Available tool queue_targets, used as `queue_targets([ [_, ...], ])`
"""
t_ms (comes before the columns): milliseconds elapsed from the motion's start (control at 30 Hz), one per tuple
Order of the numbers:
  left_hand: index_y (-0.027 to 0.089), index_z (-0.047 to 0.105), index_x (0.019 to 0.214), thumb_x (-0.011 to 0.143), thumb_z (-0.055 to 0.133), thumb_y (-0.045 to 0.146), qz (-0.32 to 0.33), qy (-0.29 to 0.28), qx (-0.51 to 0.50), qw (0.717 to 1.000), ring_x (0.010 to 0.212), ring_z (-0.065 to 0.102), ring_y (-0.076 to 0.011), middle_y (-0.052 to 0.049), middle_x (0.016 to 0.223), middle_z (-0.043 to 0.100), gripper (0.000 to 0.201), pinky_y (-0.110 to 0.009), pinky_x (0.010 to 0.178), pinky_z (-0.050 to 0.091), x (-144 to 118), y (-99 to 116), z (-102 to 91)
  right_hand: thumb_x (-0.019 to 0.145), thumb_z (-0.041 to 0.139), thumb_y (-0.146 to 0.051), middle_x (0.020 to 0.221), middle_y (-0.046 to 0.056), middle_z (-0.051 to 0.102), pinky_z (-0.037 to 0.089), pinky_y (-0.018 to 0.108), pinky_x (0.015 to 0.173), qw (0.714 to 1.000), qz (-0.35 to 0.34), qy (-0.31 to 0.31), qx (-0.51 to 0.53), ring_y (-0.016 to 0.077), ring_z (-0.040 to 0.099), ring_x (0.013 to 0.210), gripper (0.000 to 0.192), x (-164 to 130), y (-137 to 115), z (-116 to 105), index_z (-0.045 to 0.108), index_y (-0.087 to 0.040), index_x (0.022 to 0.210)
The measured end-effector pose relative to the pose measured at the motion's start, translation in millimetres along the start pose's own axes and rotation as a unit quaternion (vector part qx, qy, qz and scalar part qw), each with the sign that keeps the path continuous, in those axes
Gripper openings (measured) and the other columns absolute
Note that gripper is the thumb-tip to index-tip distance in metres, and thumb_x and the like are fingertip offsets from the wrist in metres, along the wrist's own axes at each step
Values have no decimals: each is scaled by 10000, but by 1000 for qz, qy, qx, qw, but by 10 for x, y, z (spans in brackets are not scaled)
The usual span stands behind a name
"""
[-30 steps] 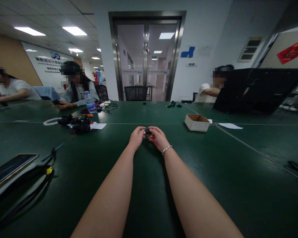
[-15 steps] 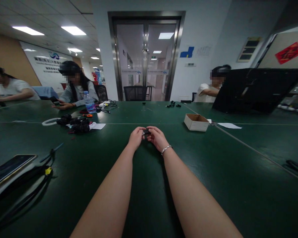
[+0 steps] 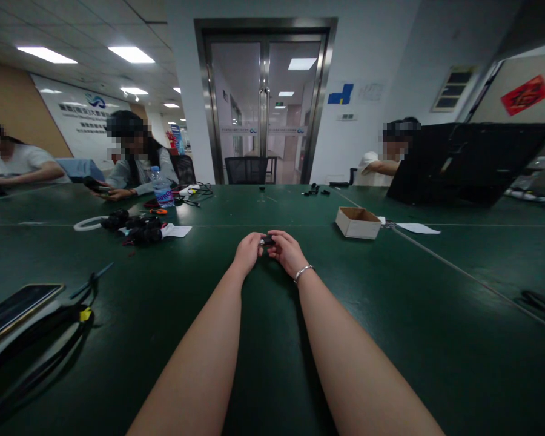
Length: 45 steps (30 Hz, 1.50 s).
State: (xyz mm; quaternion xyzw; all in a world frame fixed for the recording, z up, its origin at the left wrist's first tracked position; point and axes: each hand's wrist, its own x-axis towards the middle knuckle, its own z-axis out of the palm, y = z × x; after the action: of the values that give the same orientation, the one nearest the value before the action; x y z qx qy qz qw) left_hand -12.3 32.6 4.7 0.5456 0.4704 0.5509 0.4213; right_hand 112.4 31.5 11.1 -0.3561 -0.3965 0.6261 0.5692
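Observation:
Between my hands, above the dark green table, is a small black piece with a silvery end; its exact kind is too small to make out. The fingers of my left hand are closed on its silvery left end. From the other side, my right hand, with a silver bangle at the wrist, pinches the black part between thumb and fingers. Fingertips partly cover the piece.
An open cardboard box stands to the right. Leftward lie a bundle of black parts, a bottle, a phone and looped black cables. Small black pieces lie farther back. A large black panel stands right. Several people sit around.
The silvery end of the piece shows more plainly between my fingertips, and the piece looks slightly turned. My hands stay in nearly the same place. The view has shifted slightly.

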Motion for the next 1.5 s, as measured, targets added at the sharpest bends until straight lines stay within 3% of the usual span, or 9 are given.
queue_targets([
  [133,149,625,957,825,505,278,4,22,16,1000,473,436,-91,11,610,530,220,-201,485,354,11,-31,-7,814,541,-109,630,0,621,476,165,428,1000,-1,-3,0,88,555,449,129,1,2,1,623,-158,902],
  [767,152,641,915,853,419,261,1,20,42,999,489,457,-106,13,555,510,255,-198,466,344,40,-75,-19,827,519,-73,677,16,639,522,187,474,1000,3,-7,0,110,612,502,144,10,7,-2,607,-158,904],
  [900,168,632,978,796,469,189,-6,28,48,998,485,453,-93,20,616,547,245,-193,471,352,45,-83,-20,843,487,-70,657,14,636,526,186,481,1000,3,-4,-5,109,612,506,163,2,-1,3,603,-153,919],
  [1500,170,632,982,840,458,273,-2,14,63,998,498,457,-93,11,627,541,247,-192,483,352,45,-109,-34,816,545,-56,682,12,634,540,189,487,1000,5,4,-2,112,626,526,141,7,1,2,606,-161,888],
])
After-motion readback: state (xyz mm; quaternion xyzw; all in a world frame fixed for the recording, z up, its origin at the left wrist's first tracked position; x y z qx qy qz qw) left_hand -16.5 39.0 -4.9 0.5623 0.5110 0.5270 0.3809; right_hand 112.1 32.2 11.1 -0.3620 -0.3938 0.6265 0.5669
